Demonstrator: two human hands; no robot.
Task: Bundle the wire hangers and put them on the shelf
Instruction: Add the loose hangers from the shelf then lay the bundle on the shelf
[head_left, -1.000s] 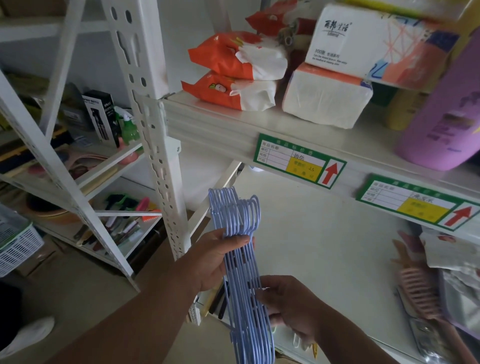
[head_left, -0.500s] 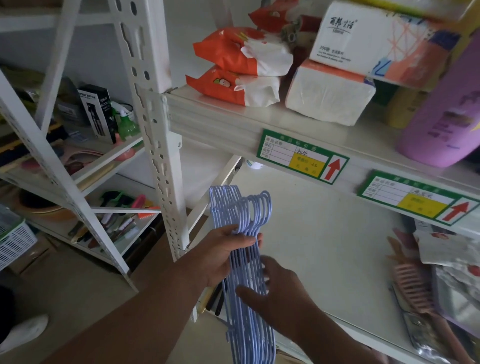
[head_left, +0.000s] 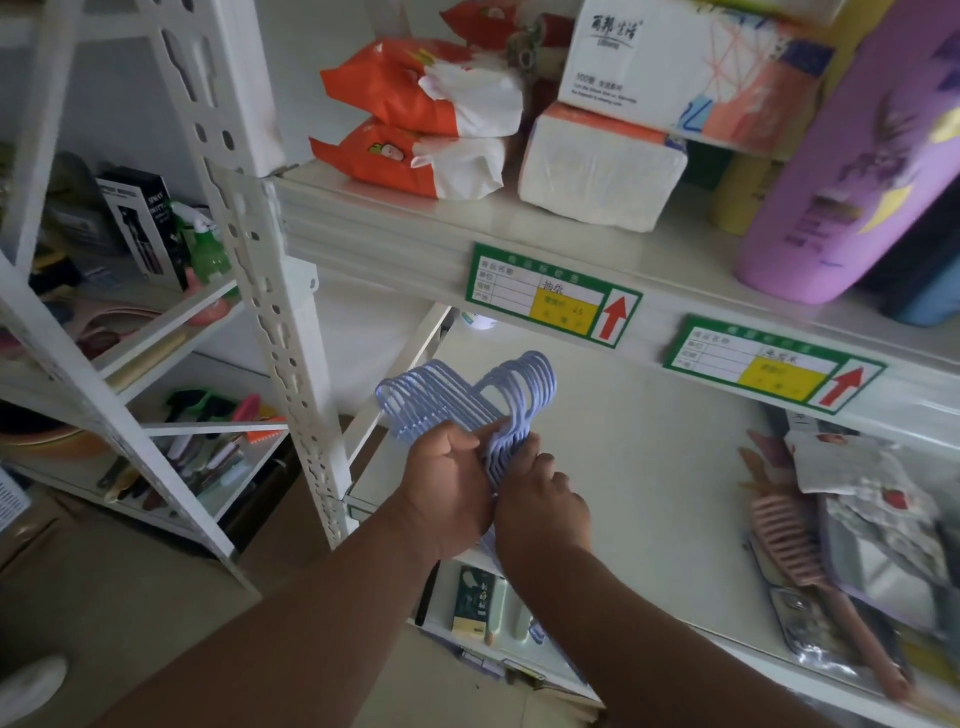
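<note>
Hangers (head_left: 467, 400) look smooth, coated in matt pale-blue plastic; shelf (head_left: 649, 467) beyond the grip is painted metal, semi-gloss; tissue packs (head_left: 415, 156) above wear glossy plastic film.

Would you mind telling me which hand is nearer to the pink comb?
Right. The right hand grips the hangers on the side toward the pink comb; the left hand sits farther left.

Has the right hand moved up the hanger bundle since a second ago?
Yes. The right hand has climbed the blue hangers, toward the green price label, now beside the left hand.
</note>
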